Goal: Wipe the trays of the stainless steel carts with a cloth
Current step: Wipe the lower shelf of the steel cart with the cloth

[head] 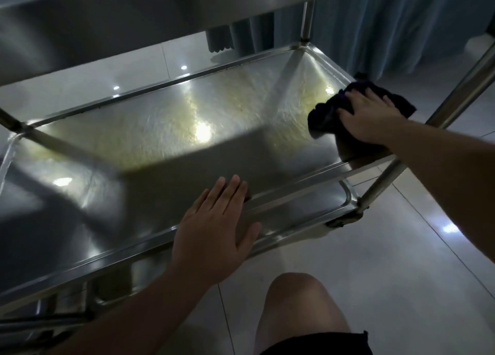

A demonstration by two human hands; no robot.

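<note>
Two bare hands work at a steel cart seen from the head camera, which looks down on its middle tray. The tray is a shallow stainless pan with a raised rim, its floor scuffed in swirls, tinged yellowish toward the far side and dotted with bright reflections of ceiling lights.

The right hand lies flat on a dark cloth at the right end of the tray, just inside the rim. Its fingers are straight and slightly spread, pressing the cloth down onto the metal rather than curling round it. The cloth is bunched, spilling out past the fingertips toward the tray's middle and also behind the hand over the rim.

The left hand rests palm down on the near rim of the tray, fingers straight and close together, thumb splayed to the right; the fingertips reach over the rim above the tray floor. It holds nothing.

An upper tray fills the top of the view, seen from below. Four posts join the levels: one stands at the far right corner, another slants past the right hand. A lower tray shows beneath the near rim.

A bare knee and the hem of dark shorts sit at the bottom of the view, over glossy pale floor tiles. A blue-grey curtain hangs behind the cart at upper right.
</note>
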